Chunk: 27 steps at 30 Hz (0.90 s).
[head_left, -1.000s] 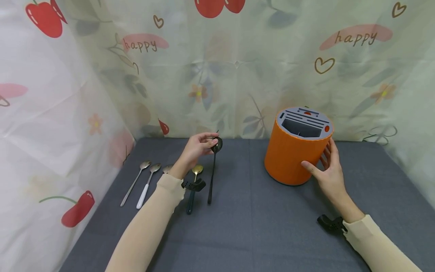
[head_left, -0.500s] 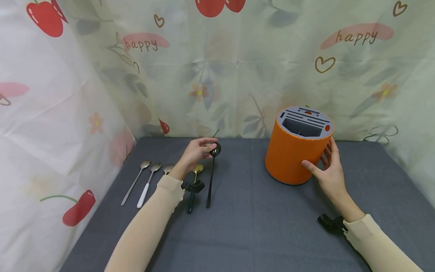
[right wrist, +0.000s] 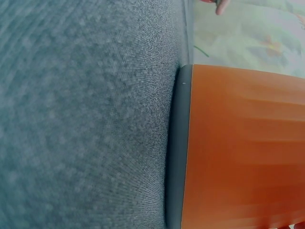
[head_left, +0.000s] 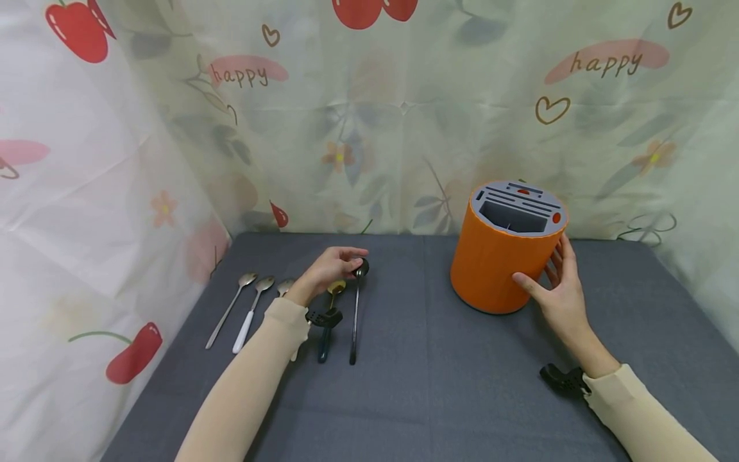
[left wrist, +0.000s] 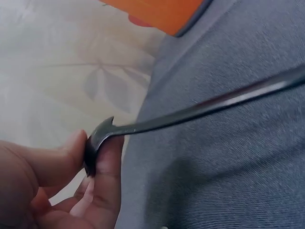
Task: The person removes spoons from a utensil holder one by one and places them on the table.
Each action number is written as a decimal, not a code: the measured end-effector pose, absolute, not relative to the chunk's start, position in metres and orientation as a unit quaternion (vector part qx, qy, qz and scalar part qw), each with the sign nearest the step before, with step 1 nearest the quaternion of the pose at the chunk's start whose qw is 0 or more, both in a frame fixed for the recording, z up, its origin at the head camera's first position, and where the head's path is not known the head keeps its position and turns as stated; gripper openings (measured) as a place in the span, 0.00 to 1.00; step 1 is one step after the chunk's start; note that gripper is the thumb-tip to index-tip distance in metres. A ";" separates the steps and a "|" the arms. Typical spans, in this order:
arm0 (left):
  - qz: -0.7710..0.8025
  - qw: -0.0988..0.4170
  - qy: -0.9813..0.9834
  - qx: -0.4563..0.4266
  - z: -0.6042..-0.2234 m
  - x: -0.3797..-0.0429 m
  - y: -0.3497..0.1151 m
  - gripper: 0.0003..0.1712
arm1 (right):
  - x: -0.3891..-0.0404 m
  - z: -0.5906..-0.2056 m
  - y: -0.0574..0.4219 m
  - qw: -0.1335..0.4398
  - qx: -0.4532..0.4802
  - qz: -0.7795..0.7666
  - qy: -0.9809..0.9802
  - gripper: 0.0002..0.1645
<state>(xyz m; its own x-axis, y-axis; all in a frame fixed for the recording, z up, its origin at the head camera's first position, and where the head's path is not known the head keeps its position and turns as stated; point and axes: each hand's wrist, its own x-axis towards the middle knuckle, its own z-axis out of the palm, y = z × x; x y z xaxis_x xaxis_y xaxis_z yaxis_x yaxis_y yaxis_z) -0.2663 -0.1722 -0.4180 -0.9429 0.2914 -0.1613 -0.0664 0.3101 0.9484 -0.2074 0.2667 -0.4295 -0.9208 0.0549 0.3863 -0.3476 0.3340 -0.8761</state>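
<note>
My left hand pinches a dark spoon by its bowl between thumb and fingers. In the left wrist view the spoon's handle runs off to the right, over the cloth. In the head view the handle points toward the near side. My right hand grips the right side of an orange round knife block, thumb on its front and fingers round the side, partly hidden. The block stands on the table, its grey slotted top facing up. In the right wrist view its orange wall fills the right side.
Left of the dark spoon lie a silver spoon, a white-handled spoon and a gold spoon with a dark green handle. Another spoon is partly hidden by the left forearm. A patterned curtain hangs behind the grey-covered table.
The left hand has come down and toward the near side with the dark spoon, whose handle end has shifted nearer too. The right hand and the knife block have stayed in place.
</note>
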 end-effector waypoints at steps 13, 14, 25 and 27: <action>0.535 0.170 0.822 0.094 -0.427 -0.272 -0.166 0.21 | -0.204 -0.428 0.266 0.180 0.096 0.570 -0.796 0.62; 0.538 0.170 0.820 0.092 -0.427 -0.272 -0.165 0.21 | -0.204 -0.428 0.267 0.180 0.095 0.570 -0.796 0.63; 0.603 0.161 0.780 0.045 -0.432 -0.281 -0.154 0.21 | -0.204 -0.427 0.266 0.183 0.097 0.570 -0.795 0.63; 0.599 0.159 0.784 0.038 -0.434 -0.283 -0.153 0.21 | -0.204 -0.426 0.265 0.183 0.097 0.570 -0.795 0.62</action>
<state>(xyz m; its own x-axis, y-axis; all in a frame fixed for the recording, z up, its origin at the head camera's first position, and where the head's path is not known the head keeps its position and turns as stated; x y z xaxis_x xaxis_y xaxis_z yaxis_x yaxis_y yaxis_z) -0.2828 -0.1535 -0.4343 -0.9464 0.2508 -0.2034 -0.1307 0.2785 0.9515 -0.2042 0.2654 -0.4260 -0.9141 0.0541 0.4018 -0.3634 0.3302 -0.8712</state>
